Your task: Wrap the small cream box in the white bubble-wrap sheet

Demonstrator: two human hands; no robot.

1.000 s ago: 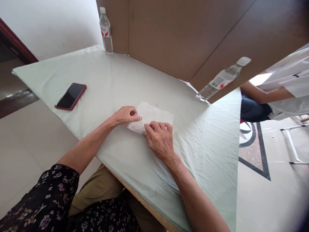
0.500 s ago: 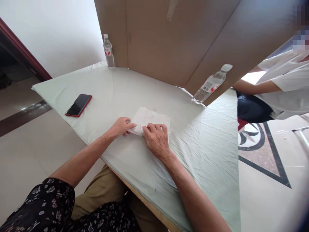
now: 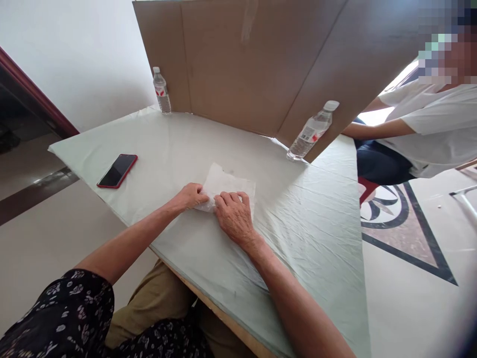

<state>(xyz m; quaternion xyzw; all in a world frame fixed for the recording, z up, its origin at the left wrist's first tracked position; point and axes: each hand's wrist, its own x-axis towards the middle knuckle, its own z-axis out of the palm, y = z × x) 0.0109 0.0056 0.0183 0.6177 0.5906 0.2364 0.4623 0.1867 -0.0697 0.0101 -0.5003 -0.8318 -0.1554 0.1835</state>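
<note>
A thin, white, tissue-like sheet [image 3: 233,183] lies on the pale green table cover in front of me; I cannot tell its exact material. My left hand [image 3: 193,195] pinches its near left edge between thumb and fingers. Over its near edge, my right hand [image 3: 235,214] is closed with bent fingers, thumb and index gripping the sheet beside the left hand. The right hand hides part of the sheet's near side.
A red-cased phone [image 3: 117,171] lies at the left. One water bottle [image 3: 161,90] stands upright by the cardboard panel [image 3: 238,69]; another water bottle [image 3: 312,131] appears tilted against its right part. A person in a white shirt [image 3: 439,119] sits beyond the panel at the right.
The camera view has shifted slightly. My left fingers have closed in more at the sheet's left edge. The right hand stays on the sheet.
</note>
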